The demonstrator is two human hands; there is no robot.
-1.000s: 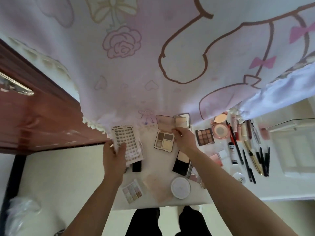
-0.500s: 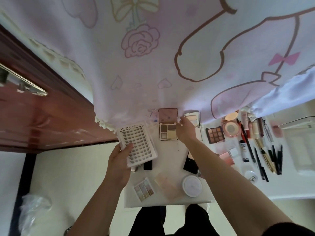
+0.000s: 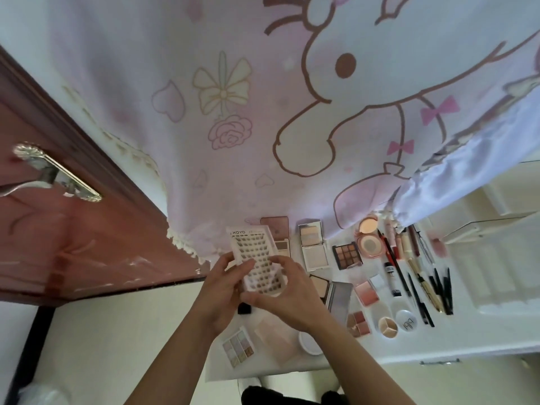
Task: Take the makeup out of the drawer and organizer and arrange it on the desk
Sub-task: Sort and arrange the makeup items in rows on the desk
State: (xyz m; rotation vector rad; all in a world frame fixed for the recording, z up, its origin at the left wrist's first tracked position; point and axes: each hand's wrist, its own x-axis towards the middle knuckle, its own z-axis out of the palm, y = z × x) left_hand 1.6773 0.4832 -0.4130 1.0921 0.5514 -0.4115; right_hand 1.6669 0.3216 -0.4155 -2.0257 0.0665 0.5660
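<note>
Lash clusters in rows fill a white rectangular plastic tray [image 3: 257, 258], held tilted at centre frame above the white desk [image 3: 467, 340]. The left hand [image 3: 222, 290] grips its left edge with curled fingers, and the right hand [image 3: 289, 293] curls round its lower right corner. To the right on the desk lie a brown nine-pan eyeshadow palette [image 3: 346, 254] and a row of dark pencils [image 3: 438, 287], below a pink cartoon-print curtain [image 3: 263, 141].

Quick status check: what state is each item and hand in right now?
lash tray, held aloft from both sides
left hand, grips tray's left edge
right hand, grips tray's lower right
nine-pan palette, open, lying flat
pink cushion compact, open, lid raised
highlighter compact, open
</note>
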